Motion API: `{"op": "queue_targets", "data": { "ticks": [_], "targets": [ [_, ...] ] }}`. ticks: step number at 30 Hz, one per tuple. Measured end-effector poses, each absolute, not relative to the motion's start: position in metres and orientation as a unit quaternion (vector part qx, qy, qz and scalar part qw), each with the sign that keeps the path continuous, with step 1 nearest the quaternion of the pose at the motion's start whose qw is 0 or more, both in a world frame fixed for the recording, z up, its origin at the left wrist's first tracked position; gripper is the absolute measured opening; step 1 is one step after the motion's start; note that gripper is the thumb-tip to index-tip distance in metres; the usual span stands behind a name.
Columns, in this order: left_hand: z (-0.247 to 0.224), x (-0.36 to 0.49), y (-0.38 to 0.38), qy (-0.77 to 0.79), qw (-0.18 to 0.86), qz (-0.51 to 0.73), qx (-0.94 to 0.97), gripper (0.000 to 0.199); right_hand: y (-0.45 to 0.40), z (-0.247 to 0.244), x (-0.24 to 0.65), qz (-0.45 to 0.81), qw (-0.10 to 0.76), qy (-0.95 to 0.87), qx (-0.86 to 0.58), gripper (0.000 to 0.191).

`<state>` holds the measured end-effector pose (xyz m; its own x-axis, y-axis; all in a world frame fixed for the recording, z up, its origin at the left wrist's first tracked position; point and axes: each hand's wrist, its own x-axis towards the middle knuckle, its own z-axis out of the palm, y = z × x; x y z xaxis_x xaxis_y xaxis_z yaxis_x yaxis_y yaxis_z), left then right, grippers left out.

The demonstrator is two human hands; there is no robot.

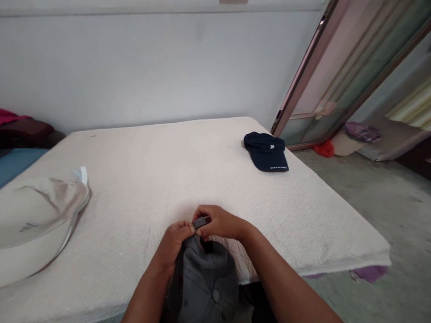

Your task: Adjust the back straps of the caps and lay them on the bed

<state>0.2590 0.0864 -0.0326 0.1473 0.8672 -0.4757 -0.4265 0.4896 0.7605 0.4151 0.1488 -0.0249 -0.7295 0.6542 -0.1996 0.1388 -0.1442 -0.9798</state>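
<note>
A dark grey cap (208, 288) hangs at the near edge of the white-covered surface, its button and crown facing up. My left hand (174, 239) pinches the cap's back strap (199, 222) from the left. From the right, my right hand (216, 222) has its fingers closed on the same strap, close to my left fingertips. Below the strap a dark opening shows in the cap. The brim is not visible.
A navy cap (267, 152) lies at the back right of the white cover (158, 168). At the left is a cream cap (36, 221). Beyond stands a pale wall (143, 69); a red bag (324, 148) rests on the floor at right.
</note>
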Motion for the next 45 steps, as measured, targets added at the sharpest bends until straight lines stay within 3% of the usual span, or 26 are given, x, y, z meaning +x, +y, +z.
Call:
{"op": "queue_targets", "data": {
  "ticks": [13,38,45],
  "targets": [
    [-0.035,0.258,0.085,0.489,0.720,0.428,0.246,0.010,0.149,-0.026,0.415,0.707,0.168,-0.608,-0.320,0.024],
    [-0.019,0.253,0.083,0.402,0.722,0.518,0.219,0.006,0.145,-0.030,0.411,0.726,0.283,-0.546,-0.307,0.022],
    [-0.015,0.250,0.080,0.381,0.729,0.522,0.226,0.011,0.146,-0.026,0.411,0.734,0.269,-0.543,-0.308,0.023]
  ]
}}
